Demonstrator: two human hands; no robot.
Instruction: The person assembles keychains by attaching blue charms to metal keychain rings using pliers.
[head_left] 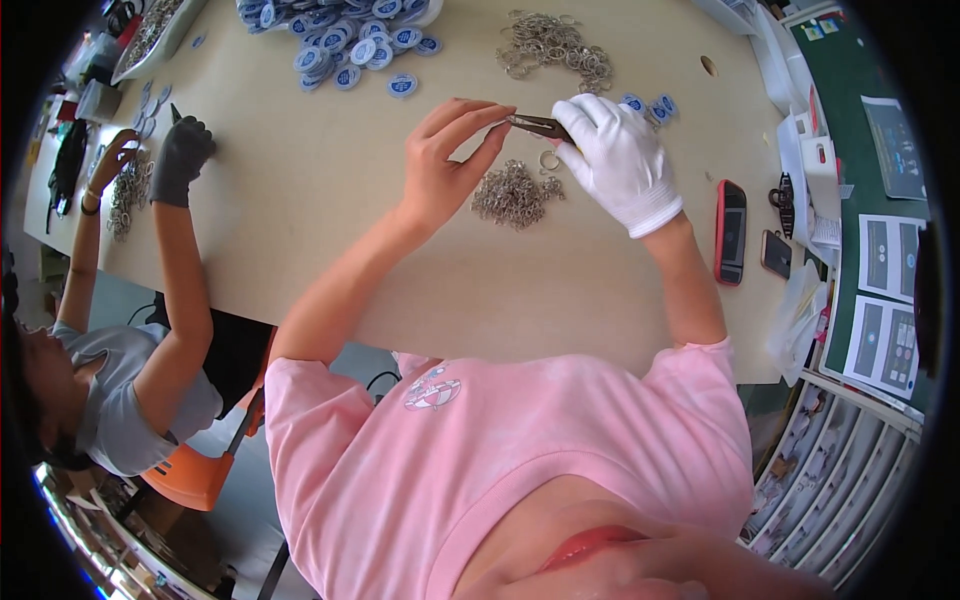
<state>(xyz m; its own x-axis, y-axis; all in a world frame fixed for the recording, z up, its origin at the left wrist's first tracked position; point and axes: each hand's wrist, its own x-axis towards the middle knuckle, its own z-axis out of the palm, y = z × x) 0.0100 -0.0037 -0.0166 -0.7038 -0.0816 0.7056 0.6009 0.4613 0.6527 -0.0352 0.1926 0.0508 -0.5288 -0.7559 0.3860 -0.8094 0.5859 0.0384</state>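
Observation:
My right hand (622, 168), in a white glove, is closed around a pair of dark pliers (540, 126) whose jaws point to the left. At the jaw tips, my bare left hand (440, 165) pinches thumb and fingers together; whatever lies between them is too small to make out. On the table below sits a pile of small metal links (507, 195), with a single metal ring (549, 160) beside it. Farther off is a loose heap of metal key rings (555, 48). Several blue-and-white discs (660, 107) lie just past my right hand.
A big pile of blue-and-white discs (345, 40) spills at the far side. To the right lie a red-edged handheld device (731, 232) and a phone (776, 254). At left a co-worker's gloved hand (182, 160) works beside another metal pile (128, 195).

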